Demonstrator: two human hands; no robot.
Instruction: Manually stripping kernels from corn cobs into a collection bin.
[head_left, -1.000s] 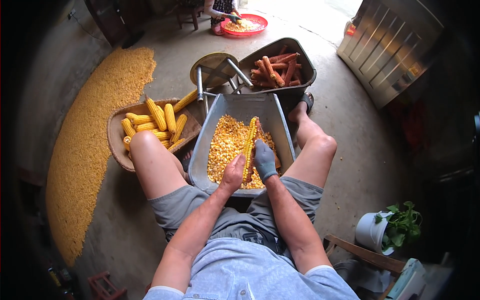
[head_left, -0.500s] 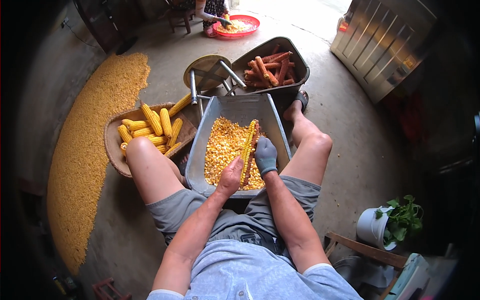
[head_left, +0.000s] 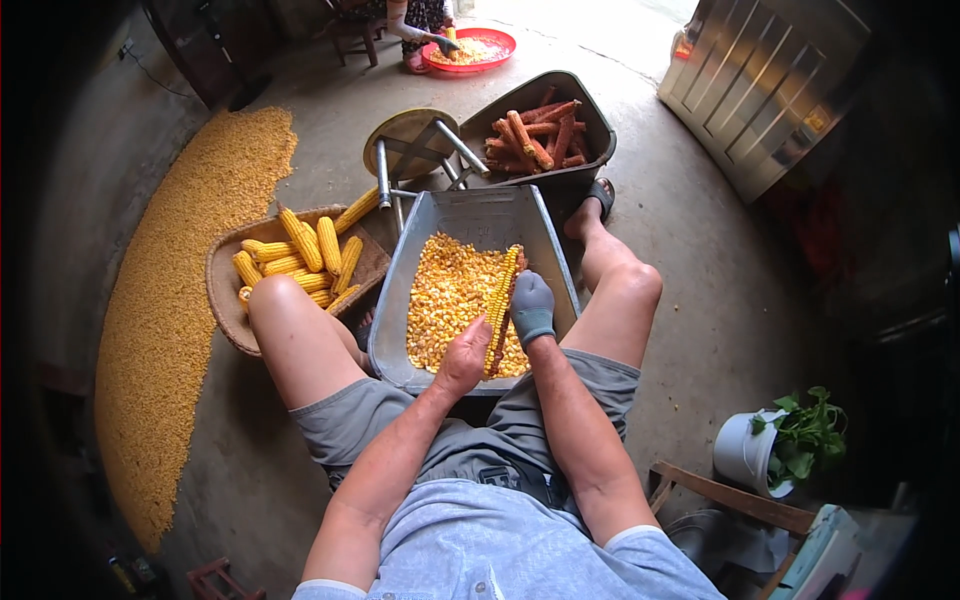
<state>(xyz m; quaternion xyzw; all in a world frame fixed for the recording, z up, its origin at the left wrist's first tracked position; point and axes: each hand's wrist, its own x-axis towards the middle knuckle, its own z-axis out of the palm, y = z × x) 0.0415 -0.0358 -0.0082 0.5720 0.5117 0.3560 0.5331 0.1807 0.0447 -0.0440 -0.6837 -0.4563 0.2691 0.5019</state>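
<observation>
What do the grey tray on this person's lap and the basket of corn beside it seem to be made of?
The tray looks like dull grey sheet metal: flat, smooth walls with folded edges. The basket looks woven, probably from cane or bamboo strips, judging by its brown, ribbed rim; the weave itself is too small to see clearly.

Knees flanking trough, seemingly tight.

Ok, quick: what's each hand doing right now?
Left hand: bare, closed on the lower end of the corn cob.
Right hand: grey-gloved, closed on the same cob's side.
</observation>
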